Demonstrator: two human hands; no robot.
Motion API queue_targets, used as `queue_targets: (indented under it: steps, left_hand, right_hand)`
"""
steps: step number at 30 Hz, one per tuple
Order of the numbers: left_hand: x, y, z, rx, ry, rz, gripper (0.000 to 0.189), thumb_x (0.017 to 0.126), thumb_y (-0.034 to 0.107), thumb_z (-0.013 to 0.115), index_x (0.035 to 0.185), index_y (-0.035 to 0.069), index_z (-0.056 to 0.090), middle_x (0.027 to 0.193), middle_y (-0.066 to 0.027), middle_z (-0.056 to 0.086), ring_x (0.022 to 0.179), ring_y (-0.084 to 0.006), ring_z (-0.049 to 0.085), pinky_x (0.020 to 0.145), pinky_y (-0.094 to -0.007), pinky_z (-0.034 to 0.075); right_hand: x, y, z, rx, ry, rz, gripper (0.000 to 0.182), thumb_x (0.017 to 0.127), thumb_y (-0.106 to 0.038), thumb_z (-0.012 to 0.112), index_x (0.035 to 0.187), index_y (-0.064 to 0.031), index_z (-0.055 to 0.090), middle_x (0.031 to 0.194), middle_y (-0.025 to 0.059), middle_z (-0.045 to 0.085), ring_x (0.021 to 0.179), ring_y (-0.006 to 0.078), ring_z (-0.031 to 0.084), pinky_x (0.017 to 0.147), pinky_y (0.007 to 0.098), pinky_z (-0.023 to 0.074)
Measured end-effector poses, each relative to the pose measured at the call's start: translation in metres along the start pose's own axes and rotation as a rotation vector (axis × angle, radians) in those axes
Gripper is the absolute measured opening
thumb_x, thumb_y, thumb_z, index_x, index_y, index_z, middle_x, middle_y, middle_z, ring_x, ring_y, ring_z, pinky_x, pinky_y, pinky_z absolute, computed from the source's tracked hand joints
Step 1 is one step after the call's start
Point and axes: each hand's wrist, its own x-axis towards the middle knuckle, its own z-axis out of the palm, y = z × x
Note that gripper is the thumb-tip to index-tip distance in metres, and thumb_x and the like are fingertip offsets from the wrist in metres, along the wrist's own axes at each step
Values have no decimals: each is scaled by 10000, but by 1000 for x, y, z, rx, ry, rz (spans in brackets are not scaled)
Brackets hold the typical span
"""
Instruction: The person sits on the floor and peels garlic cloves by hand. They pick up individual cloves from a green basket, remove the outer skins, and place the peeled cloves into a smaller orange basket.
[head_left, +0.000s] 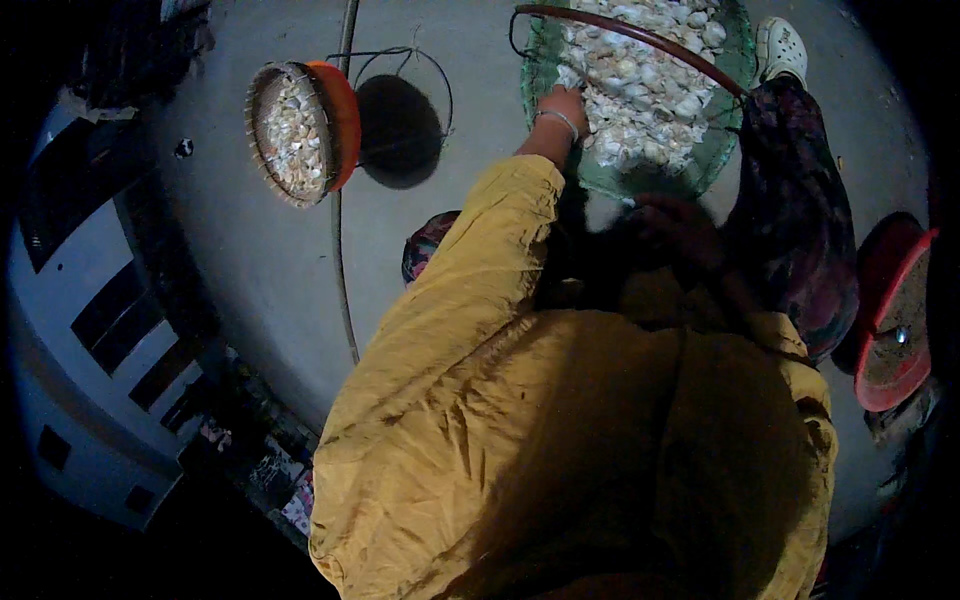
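My left hand (562, 109), with a bangle at the wrist, reaches over the left rim of a green-lined basket (544, 45). Its fingers are closed on a whitish piece of garlic (568, 76). The basket holds a heap of garlic bulbs and papery skins (645, 82), and a reddish-brown curved handle (637, 28) arches over it. In deep shadow near the basket's lower edge is my right hand (667, 217); its fingers and anything in them are hard to make out.
A round woven basket of garlic cloves (292, 135) rests against an orange container (341, 124) at the left. A long hose or pole (337, 262) runs along the concrete floor. A red basin (892, 330) holding brownish matter stands at the right. A pale clog (781, 52) is beside the green-lined basket.
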Motion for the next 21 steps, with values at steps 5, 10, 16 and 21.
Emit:
queue_targets:
  steps: [5,10,16,21]
  left_hand:
    - [-21,1,-4,-39,35,10,570,531,330,633,992,60,437,970,-160,448,896,-299,470,750,-354,400]
    - [-38,3,-25,-648,92,3,566,527,272,650,1004,59,432,967,-137,461,880,-217,481,707,-308,420]
    - [-89,8,-43,-1797,-265,103,467,650,5,472,1091,92,343,1016,-104,432,850,-258,478,674,-454,441]
    - [-140,22,-57,-2016,-327,353,472,662,-25,410,1110,84,309,1041,-122,420,945,-294,442,754,-458,402]
  right_hand:
    - [-3,7,1,-67,-22,-10,349,739,-305,497,954,-30,496,730,26,529,624,99,483,550,230,402]
    - [2,12,4,18,-143,-128,328,734,-291,510,930,-28,497,727,18,515,597,84,470,525,220,393]
    - [-6,10,4,52,10,-137,351,741,-213,522,1052,-73,440,827,-1,518,640,75,500,487,167,376]
    - [-33,-9,11,183,195,-249,409,731,-201,538,1106,-123,394,952,23,501,722,97,521,503,169,393]
